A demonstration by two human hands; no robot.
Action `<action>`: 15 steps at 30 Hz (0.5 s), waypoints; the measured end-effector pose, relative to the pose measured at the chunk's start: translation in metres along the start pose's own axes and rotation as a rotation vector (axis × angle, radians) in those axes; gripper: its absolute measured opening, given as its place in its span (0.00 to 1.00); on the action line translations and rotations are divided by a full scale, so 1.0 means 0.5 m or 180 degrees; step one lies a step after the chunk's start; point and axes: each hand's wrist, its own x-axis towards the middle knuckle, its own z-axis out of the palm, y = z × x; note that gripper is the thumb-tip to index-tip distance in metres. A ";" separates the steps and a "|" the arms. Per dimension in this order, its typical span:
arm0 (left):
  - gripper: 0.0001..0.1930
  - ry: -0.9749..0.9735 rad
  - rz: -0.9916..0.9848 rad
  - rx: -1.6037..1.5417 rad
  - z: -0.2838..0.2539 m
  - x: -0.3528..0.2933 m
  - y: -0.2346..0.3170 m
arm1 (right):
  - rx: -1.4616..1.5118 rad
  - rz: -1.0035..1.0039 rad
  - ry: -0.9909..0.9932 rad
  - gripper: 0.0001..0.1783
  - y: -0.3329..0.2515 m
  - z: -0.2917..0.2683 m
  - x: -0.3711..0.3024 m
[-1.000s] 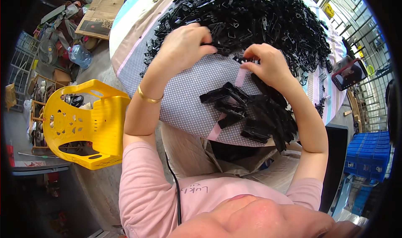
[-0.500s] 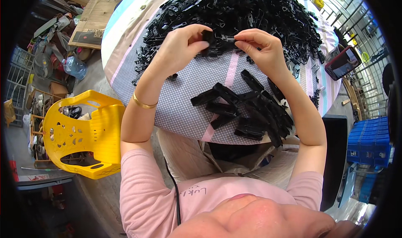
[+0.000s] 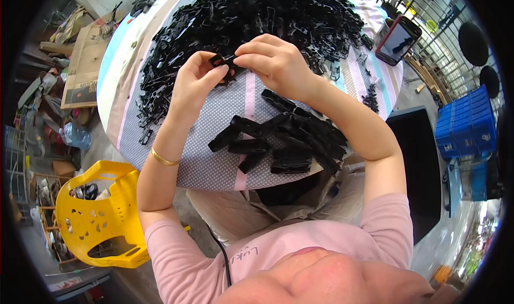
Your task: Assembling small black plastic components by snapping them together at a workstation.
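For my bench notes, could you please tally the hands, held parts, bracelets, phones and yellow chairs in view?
hands: 2, left hand and right hand
black part held in the fingers: 1
gold bracelet: 1
phone: 1
yellow chair: 1
total: 6

Black plastic clips [image 3: 278, 15]; dotted grey, pink-striped tablecloth [image 3: 214, 165]; yellow chair [image 3: 101, 218]; crates [image 3: 463, 124] seemingly blue.

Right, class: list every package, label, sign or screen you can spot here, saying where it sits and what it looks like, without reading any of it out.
Phone: far right edge of the round table, lying tilted, rectangular, reddish case, dark screen.
Cardboard box: on the floor left of the table, flattened, brown with dark print.
Plastic crates: on the floor at far right, stacked, blue, ribbed.
Plastic bottle: on the floor at left, lying down, clear bluish.
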 end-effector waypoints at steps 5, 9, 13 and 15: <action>0.08 0.0736 0.0752 0.1411 0.022 -0.004 -0.013 | 0.0127 0.0410 0.0114 0.07 -0.013 -0.006 0.005; 0.11 0.1024 0.1306 0.2445 0.022 -0.004 -0.005 | 0.0235 0.0671 0.0277 0.06 -0.002 -0.018 0.011; 0.12 0.1185 0.1763 0.3012 -0.012 0.013 -0.022 | 0.0419 0.0765 0.0294 0.06 0.005 -0.009 0.008; 0.12 0.0870 0.1141 0.1893 -0.005 0.012 -0.009 | 0.0741 0.0928 0.0211 0.07 0.001 -0.008 0.007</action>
